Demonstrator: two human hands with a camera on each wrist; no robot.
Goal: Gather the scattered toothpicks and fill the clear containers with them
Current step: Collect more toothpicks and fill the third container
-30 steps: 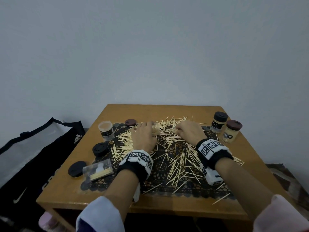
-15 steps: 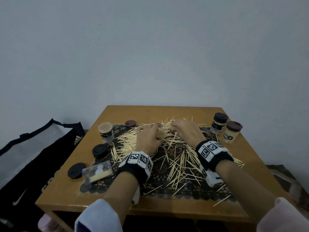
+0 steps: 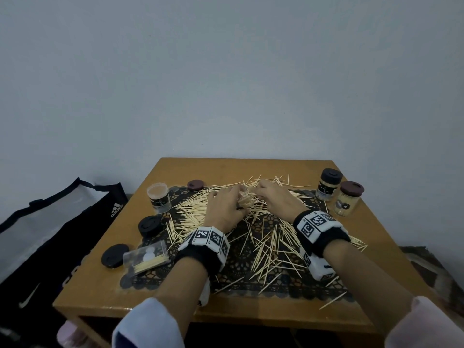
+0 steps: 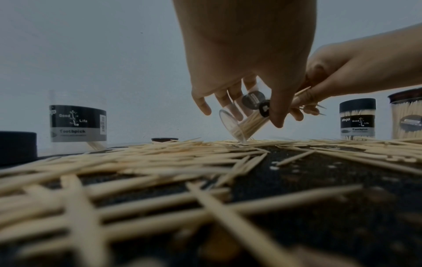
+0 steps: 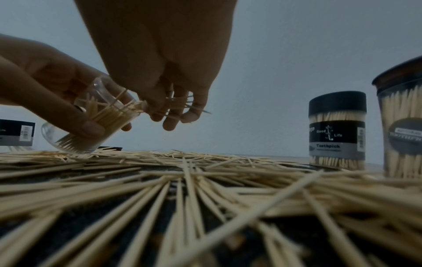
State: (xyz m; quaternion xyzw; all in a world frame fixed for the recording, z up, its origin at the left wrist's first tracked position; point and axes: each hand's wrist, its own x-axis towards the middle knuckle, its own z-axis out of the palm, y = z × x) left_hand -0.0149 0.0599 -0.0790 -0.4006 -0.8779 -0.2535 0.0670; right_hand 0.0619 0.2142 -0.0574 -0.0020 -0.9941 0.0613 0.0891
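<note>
many scattered toothpicks (image 3: 263, 237) cover the dark mat (image 3: 241, 272) at frame centre, above them the left hand (image 3: 223, 209) grips a tilted clear container (image 5: 91, 124), part-filled, and the right hand (image 3: 273, 199) pinches a toothpick bundle (image 5: 173, 106) at its mouth.

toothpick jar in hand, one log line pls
left hand: holds tilted clear plastic jar | right hand: feeds wooden toothpick bunch | partly filled
</note>
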